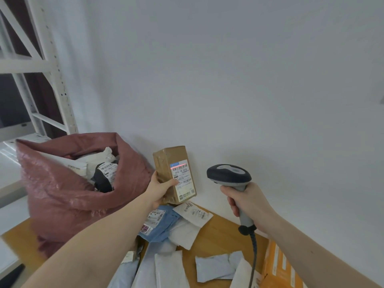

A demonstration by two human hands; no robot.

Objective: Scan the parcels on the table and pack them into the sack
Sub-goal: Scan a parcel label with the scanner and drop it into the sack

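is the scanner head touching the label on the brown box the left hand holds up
Apart. The head view shows bare wall between the scanner and the brown box; only its red beam lands on the label. The left hand holds the box.

Open air fills the middle of the frame between the raised cardboard box (174, 173) and the scanner (229, 175), with the bare wall behind. At lower centre, soft mailers (166, 265) crowd the wooden table (220, 231), leaving a bare strip toward the wall. At left, the red sack (60, 196) stands with its mouth open upward, seemingly partly filled. A white shelf frame (56, 75) blocks the upper left
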